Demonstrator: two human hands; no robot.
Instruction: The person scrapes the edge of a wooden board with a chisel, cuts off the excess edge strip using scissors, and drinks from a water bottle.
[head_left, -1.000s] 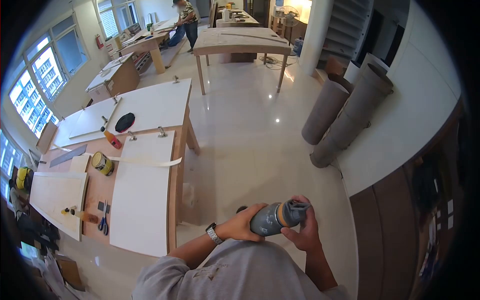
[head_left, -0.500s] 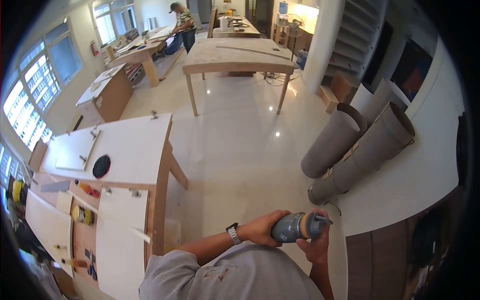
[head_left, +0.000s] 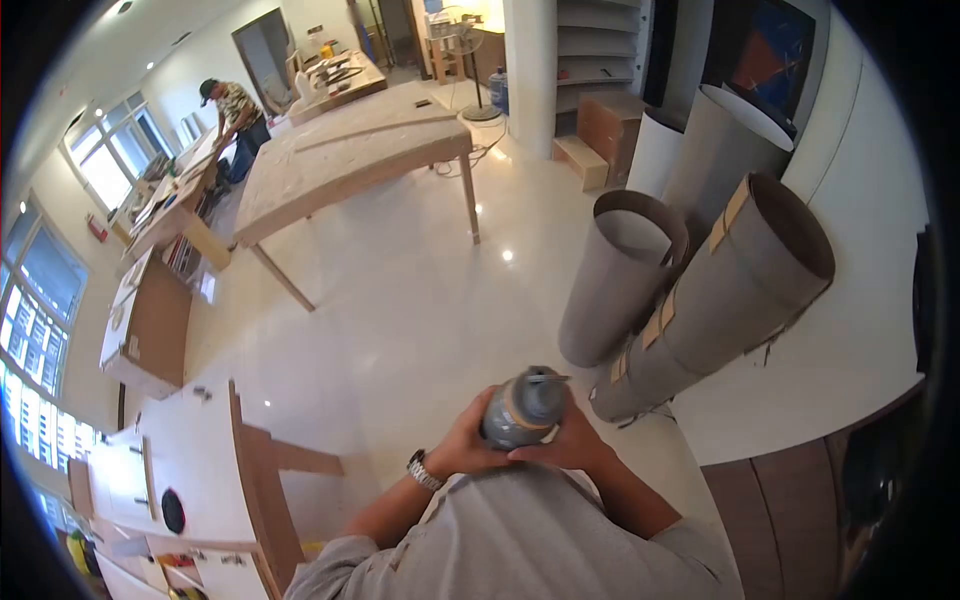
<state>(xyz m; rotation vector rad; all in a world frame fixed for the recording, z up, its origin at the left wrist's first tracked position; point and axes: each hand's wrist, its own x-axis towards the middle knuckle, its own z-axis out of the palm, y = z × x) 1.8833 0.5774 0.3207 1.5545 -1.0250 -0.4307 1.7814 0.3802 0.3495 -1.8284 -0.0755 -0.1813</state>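
A grey water bottle (head_left: pixel 510 428) with an orange band and a dark lid is held upright, tipped slightly, in front of my chest. My left hand (head_left: pixel 463 440) wraps its left side; a metal-band watch (head_left: pixel 424 470) is on that wrist. On the other side my right hand (head_left: pixel 577 440) grips the bottle near the lid, with the thumb across its lower front. Some of the fingers are hidden behind the bottle.
Large grey rolls (head_left: pixel 620 270) stand to the right by the wall. A white-topped workbench (head_left: pixel 195 440) with panels is at lower left. A wooden table (head_left: pixel 350 145) stands ahead. Farther left, a person (head_left: pixel 237 115) leans over another bench. Brown cabinets (head_left: pixel 790 500) line the lower right.
The bottle has turned from lying sideways to nearly upright and moved left, both hands still around it. My view has swung right, shifting the workbench toward the lower left.
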